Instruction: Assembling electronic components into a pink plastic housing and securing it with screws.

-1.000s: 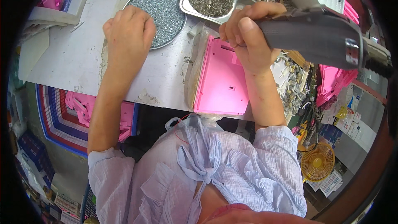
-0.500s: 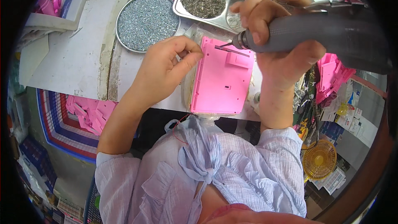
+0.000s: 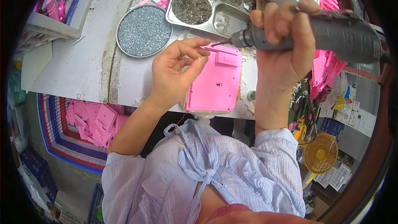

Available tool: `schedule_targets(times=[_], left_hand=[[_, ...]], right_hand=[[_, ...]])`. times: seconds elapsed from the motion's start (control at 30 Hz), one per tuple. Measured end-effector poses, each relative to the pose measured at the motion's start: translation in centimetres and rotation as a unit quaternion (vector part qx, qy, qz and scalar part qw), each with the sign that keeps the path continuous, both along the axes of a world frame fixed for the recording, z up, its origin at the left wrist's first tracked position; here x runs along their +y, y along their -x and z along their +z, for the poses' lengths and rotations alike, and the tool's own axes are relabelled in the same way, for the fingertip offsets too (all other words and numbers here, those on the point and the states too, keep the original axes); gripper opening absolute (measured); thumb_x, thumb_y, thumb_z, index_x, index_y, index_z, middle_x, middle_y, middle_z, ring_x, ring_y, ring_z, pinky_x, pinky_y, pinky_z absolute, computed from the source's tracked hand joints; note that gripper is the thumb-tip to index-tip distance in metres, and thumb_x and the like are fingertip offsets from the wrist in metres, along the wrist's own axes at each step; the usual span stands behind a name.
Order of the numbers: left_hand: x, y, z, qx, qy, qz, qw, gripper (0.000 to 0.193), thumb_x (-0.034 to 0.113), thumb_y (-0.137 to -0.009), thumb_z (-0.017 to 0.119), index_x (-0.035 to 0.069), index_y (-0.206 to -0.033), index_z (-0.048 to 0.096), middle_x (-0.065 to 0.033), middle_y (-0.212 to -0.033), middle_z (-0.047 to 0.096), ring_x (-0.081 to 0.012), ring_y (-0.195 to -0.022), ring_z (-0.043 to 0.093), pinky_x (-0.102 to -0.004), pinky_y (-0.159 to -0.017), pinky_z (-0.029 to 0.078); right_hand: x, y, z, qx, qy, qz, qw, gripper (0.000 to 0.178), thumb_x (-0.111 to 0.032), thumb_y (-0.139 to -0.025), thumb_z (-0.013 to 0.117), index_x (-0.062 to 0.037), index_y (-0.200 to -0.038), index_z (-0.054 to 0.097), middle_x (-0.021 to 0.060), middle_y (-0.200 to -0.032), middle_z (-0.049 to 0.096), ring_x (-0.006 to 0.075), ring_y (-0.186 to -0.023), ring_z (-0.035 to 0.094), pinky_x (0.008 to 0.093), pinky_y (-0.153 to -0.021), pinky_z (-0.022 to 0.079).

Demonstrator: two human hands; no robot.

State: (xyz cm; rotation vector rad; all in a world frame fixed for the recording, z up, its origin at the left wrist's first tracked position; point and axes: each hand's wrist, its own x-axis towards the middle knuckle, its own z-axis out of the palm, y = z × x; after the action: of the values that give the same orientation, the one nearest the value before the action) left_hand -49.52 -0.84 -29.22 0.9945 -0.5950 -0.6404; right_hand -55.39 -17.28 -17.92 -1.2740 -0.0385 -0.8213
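Observation:
A pink plastic panel (image 3: 211, 85) lies on a plastic-wrapped block at the table's near edge. My right hand (image 3: 286, 41) is wrapped round a grey electric screwdriver (image 3: 331, 37), held almost level. Its thin bit points left, with the tip at the panel's far edge; whether it sits in a screw hole I cannot tell. At the panel's upper left, my left hand (image 3: 176, 70) hovers with thumb and fingers drawn together near the bit. Anything small between those fingertips is too small to name.
Behind my left hand stands a round dish (image 3: 144, 31) of silvery screws. A metal tray (image 3: 232, 16) beside it holds darker small screws. Pink parts (image 3: 97, 122) fill a striped basket (image 3: 74, 145) at lower left; more pink parts (image 3: 325, 72) lie right. A yellow basket (image 3: 320, 153) stands lower right.
The screwdriver's tip has shifted slightly left along the panel's far edge. My left hand has moved a little right, its index finger now stretched toward the bit. The view has shifted slightly.

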Motion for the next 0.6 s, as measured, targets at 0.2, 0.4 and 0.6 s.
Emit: schedule_targets(times=[0.2, 0.4, 0.6], left_hand=[[0.4, 0.4, -0.7, -0.016, 0.056, 0.027, 0.998, 0.018, -0.014, -0.090, 0.064, 0.000, -0.097, 0.056, -0.0263, -0.130, 0.062, -0.0261, -0.109, 0.068, -0.0374, -0.096, 0.056], [0.0, -0.3, -1.2, -0.234, 0.015, 0.119, 0.965, 0.020, -0.011, -0.081, 0.074, 0.002, -0.087, 0.061, -0.0151, -0.104, 0.074, -0.0189, -0.089, 0.072, -0.0295, -0.075, 0.056], [0.5, -0.4, -0.8, -0.333, -0.017, 0.172, 0.927, 0.022, -0.008, -0.078, 0.078, 0.004, -0.085, 0.062, -0.0117, -0.091, 0.076, -0.0214, -0.073, 0.072, -0.0300, -0.065, 0.056]], right_hand=[[-0.1, 1.4, 0.1, -0.015, -0.023, 0.070, 0.997, 0.024, -0.032, -0.105, 0.053, -0.0148, -0.117, 0.065, -0.0071, -0.072, 0.045, 0.0072, -0.062, 0.040, 0.0313, -0.070, 0.040], [0.8, 0.5, -0.6, -0.024, -0.025, 0.151, 0.988, 0.027, -0.034, -0.106, 0.053, -0.0151, -0.120, 0.065, -0.0072, -0.071, 0.046, 0.0069, -0.060, 0.041, 0.0304, -0.068, 0.039], [0.1, 0.9, -0.5, -0.032, -0.020, 0.221, 0.974, 0.028, -0.035, -0.107, 0.053, -0.0164, -0.123, 0.065, -0.0070, -0.070, 0.047, 0.0078, -0.060, 0.044, 0.0300, -0.066, 0.040]])
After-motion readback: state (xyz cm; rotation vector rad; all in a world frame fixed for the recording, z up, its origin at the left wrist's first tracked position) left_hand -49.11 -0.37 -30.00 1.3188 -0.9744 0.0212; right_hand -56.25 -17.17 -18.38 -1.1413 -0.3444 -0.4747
